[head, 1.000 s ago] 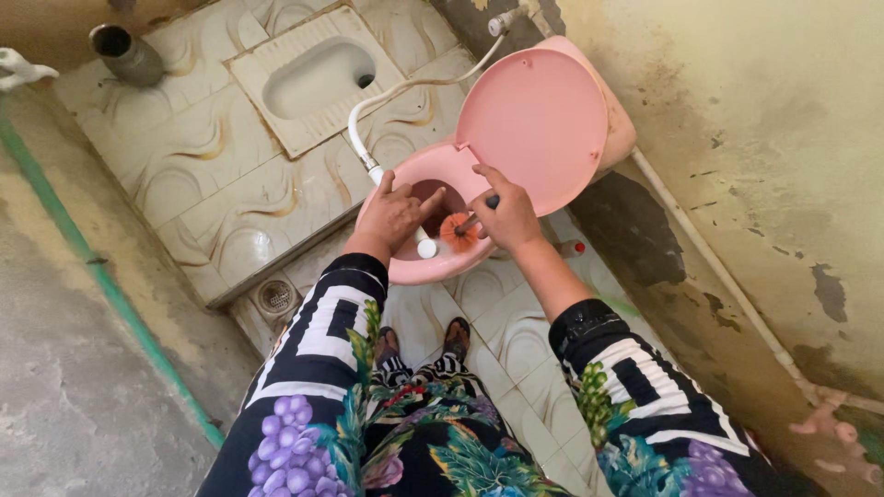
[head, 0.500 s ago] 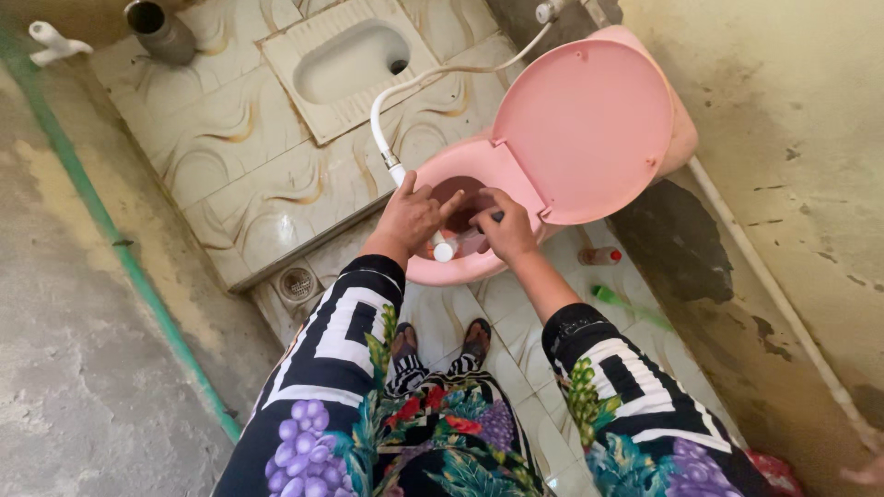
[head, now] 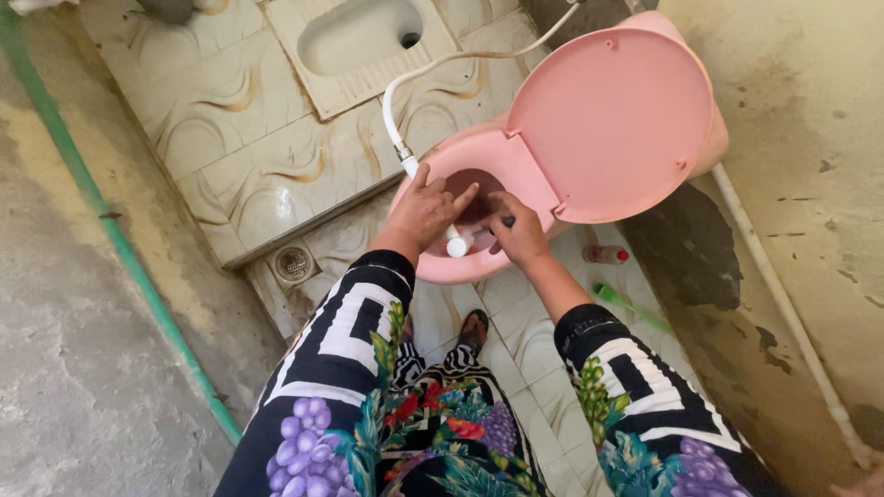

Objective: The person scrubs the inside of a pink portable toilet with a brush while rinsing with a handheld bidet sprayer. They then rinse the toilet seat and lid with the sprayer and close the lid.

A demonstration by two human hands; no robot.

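Tiled bathroom floor [head: 276, 175]: left hand [head: 425, 210] grips sprayer [head: 453, 241], right hand [head: 518, 232] fingers closed on brush handle [head: 506, 222], both angled into pink toilet bowl [head: 442, 267].

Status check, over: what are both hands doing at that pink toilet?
Left hand grips white spray nozzle. Right hand grips dark brush handle. Toilet lid up.

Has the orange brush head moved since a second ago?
Yes. It sat exposed over the near rim of the pink toilet bowl; now it is hidden below the right hand, apparently deeper inside the bowl.
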